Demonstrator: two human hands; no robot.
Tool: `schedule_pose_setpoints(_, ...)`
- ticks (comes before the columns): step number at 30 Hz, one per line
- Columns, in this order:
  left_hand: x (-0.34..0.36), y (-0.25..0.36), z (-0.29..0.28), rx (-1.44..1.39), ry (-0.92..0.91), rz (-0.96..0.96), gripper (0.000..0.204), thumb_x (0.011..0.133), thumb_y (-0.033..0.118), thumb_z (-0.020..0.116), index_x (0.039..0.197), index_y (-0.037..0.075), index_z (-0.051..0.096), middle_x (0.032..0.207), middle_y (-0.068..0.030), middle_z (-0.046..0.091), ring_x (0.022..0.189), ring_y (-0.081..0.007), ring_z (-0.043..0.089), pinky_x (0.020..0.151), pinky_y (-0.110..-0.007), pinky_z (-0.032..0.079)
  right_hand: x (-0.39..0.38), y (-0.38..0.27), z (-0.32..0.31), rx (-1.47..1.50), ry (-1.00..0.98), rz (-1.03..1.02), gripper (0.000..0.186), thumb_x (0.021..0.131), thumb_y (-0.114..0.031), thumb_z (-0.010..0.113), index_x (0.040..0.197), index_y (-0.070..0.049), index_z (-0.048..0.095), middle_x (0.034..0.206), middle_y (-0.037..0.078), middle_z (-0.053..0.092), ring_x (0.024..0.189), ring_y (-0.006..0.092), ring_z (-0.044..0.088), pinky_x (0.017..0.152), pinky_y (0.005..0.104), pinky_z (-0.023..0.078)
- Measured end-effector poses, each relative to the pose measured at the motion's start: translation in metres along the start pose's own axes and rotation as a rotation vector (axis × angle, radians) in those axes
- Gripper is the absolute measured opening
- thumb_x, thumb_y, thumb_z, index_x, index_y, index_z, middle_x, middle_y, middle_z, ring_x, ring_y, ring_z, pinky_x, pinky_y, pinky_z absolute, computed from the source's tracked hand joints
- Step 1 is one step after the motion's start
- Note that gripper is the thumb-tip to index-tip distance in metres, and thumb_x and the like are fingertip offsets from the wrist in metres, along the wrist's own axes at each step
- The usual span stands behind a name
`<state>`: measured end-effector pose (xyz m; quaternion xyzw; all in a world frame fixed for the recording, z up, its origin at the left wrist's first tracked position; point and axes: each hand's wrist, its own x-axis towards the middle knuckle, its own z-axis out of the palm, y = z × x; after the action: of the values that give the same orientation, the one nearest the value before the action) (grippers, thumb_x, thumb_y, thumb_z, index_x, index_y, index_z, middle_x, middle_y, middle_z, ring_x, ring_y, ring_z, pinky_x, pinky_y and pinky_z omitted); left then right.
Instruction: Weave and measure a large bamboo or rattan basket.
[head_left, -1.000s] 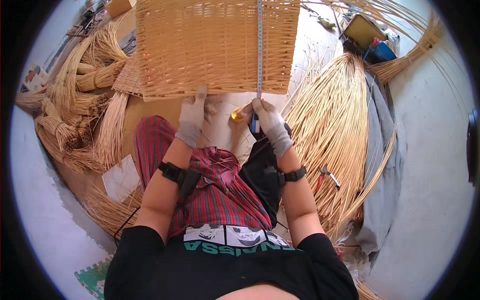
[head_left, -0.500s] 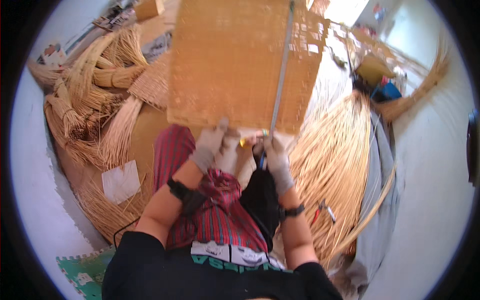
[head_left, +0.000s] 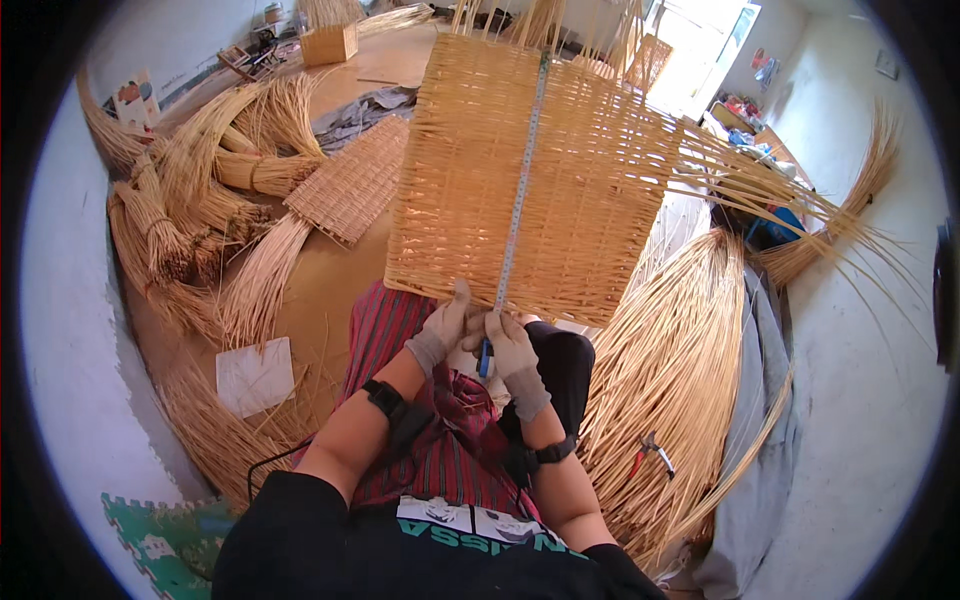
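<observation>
Left hand [head_left: 446,324] grips the lower edge of the woven panel [head_left: 590,185], held up beyond the red striped cloth [head_left: 445,467]; right hand [head_left: 512,347] grasps the blue tape measure [head_left: 486,361], blade [head_left: 521,183] extended along the weave.

Head-worn fisheye view, downward and forward (quite near) onto the woven panel [head_left: 565,185]

Panel [head_left: 590,190]: golden tan, close over-under weave. Tape [head_left: 517,205]: greyish white, fine dark marks; case [head_left: 486,360] blue and black. Left hand [head_left: 447,322], right hand [head_left: 510,345]: gloved off-white, cuffs greyer. Wristbands [head_left: 387,399]: black. Cloth [head_left: 383,328]: red, dark stripes. Shirt [head_left: 400,565]: black, white-and-green print. Reeds [head_left: 670,370]: pale straw. Pliers [head_left: 639,461]: one handle red. Small panel [head_left: 350,185]: pinkish tan, woven. Mat [head_left: 165,545]: green. Sheet [head_left: 765,430]: grey. Card [head_left: 255,377]: white.
</observation>
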<state>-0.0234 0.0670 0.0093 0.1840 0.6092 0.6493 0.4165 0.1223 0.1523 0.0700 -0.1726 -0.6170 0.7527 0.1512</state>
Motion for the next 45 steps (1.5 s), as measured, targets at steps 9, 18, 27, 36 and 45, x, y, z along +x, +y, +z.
schedule_pose_setpoints(9, -0.013, 0.011, 0.013, -0.178, 0.154, -0.006, 0.085, 0.095, 0.078, 0.039, 0.122, 0.001, 0.064, 0.079, -0.0032, 0.062, 0.063, -0.0132, 0.056, 0.052, -0.031, 0.045, 0.019, 0.045, 0.007, -0.693, 0.238, -0.25, 0.038, 0.108, -0.03, 0.049, 0.097, 0.002, 0.068, 0.089, 0.011, 0.071, 0.078, 0.0205, 0.069, 0.074, 0.0324, 0.054)
schedule_pose_setpoints(18, -0.025, 0.035, 0.018, -0.128, -0.118, -0.117, 0.094, 0.092, 0.085, 0.014, 0.081, 0.01, 0.069, 0.051, 0.0046, 0.031, 0.044, -0.0128, 0.028, 0.043, -0.029, 0.021, 0.027, 0.052, 0.002, -0.055, 0.027, 0.034, 0.036, 0.106, -0.029, 0.048, 0.1, 0.001, 0.068, 0.081, 0.009, 0.071, 0.069, 0.0193, 0.067, 0.066, 0.0327, 0.055)
schedule_pose_setpoints(27, -0.019, 0.008, -0.003, -0.018, -0.123, -0.033, 0.102, 0.094, 0.083, 0.013, 0.113, 0.002, 0.073, 0.067, -0.0011, 0.062, 0.05, -0.0133, 0.042, 0.047, -0.028, 0.03, 0.044, 0.1, -0.006, -0.57, 0.103, -0.015, 0.038, 0.107, -0.033, 0.049, 0.101, 0.001, 0.068, 0.089, 0.015, 0.071, 0.086, 0.0264, 0.069, 0.081, 0.0386, 0.055)
schedule_pose_setpoints(36, -0.078, 0.151, -0.011, 0.811, 0.067, 0.295, 0.029, 0.098, 0.029, 0.058, 0.114, 0.008, 0.068, 0.11, -0.0165, 0.072, 0.101, -0.0351, 0.069, 0.084, -0.043, 0.055, -0.003, -0.034, 0.0, -0.22, 0.181, -0.328, 0.04, 0.107, -0.032, 0.05, 0.095, 0.001, 0.071, 0.074, 0.003, 0.066, 0.068, 0.0107, 0.058, 0.065, 0.029, 0.047)
schedule_pose_setpoints(45, 0.032, 0.358, 0.023, 1.462, 0.816, 1.268, 0.042, 0.093, 0.038, 0.065, 0.128, 0.014, 0.064, 0.107, -0.0174, 0.067, 0.115, -0.0353, 0.058, 0.115, -0.053, 0.028, 0.148, -0.308, 0.002, -0.89, 0.348, -0.942, 0.046, 0.106, -0.037, 0.045, 0.098, -0.003, 0.074, 0.106, 0.012, 0.073, 0.108, 0.0296, 0.065, 0.101, 0.0379, 0.043)
